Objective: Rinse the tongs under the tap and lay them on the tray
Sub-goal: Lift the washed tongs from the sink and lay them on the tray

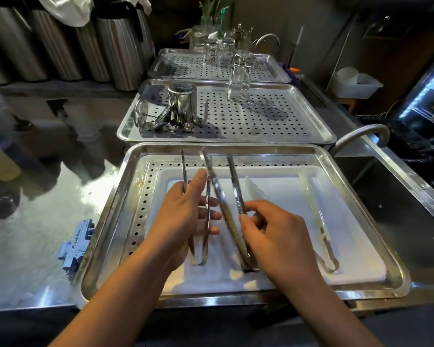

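A steel cup [182,101] is seen on a perforated drying rack [273,121], beside a mesh plunger [145,116] and a clear glass vessel [239,78]. Steel flasks [120,51] are lined up at the back left, and a blue tool [77,246] is laid on the counter [35,221]

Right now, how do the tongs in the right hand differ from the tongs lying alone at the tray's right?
The held tongs are all metal with toothed arms; the lone tongs have pale tips. The right hand grips the held tongs; the lone tongs lie untouched. Both point away.
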`<act>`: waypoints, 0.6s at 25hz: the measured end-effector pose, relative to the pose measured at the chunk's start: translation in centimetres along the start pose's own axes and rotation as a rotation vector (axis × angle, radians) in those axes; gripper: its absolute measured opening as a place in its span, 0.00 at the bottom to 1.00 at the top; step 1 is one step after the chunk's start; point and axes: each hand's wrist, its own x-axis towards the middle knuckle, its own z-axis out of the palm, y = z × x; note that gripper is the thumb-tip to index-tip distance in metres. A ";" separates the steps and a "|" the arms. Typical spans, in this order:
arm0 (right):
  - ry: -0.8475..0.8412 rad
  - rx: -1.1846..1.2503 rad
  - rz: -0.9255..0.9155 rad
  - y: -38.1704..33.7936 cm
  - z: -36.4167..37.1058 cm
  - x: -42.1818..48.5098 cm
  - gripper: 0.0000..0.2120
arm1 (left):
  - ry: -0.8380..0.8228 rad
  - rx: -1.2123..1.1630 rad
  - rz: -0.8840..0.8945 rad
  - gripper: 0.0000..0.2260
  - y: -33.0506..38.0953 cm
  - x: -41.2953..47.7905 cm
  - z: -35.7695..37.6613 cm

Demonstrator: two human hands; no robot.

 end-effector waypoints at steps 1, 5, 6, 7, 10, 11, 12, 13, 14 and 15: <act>0.025 -0.014 0.020 0.5 -0.3 0.0 0.09 | 0.039 0.045 -0.002 0.15 -0.1 -0.1 -0.4; -0.085 -0.239 0.087 2.0 -0.4 0.0 0.11 | 0.066 0.447 0.091 0.16 -0.8 -0.6 -1.7; -0.118 -0.290 0.078 2.1 -0.1 0.0 0.12 | 0.070 0.521 0.133 0.22 -1.1 -0.7 -1.6; -0.129 -0.325 0.065 2.0 0.1 0.0 0.13 | 0.092 0.595 0.185 0.26 -1.4 -0.8 -1.5; -0.091 -0.354 0.022 2.1 0.0 0.0 0.18 | 0.204 0.804 0.352 0.30 -1.8 -1.1 -1.1; -0.098 -0.349 0.019 2.1 -0.1 -0.1 0.21 | 0.240 0.874 0.385 0.30 -1.7 -1.3 -1.1; -0.128 -0.353 0.024 2.0 -0.2 -0.3 0.25 | 0.261 0.947 0.392 0.31 -1.7 -1.5 -1.4; -0.169 -0.378 0.029 2.0 -0.2 -0.4 0.29 | 0.261 1.029 0.389 0.31 -1.7 -1.7 -1.7; -0.208 -0.416 0.028 1.9 0.0 -0.5 0.31 | 0.246 1.120 0.390 0.30 -1.7 -2.0 -1.9; -0.232 -0.451 0.025 1.9 0.1 -0.6 0.30 | 0.226 1.210 0.397 0.28 -1.8 -2.4 -2.1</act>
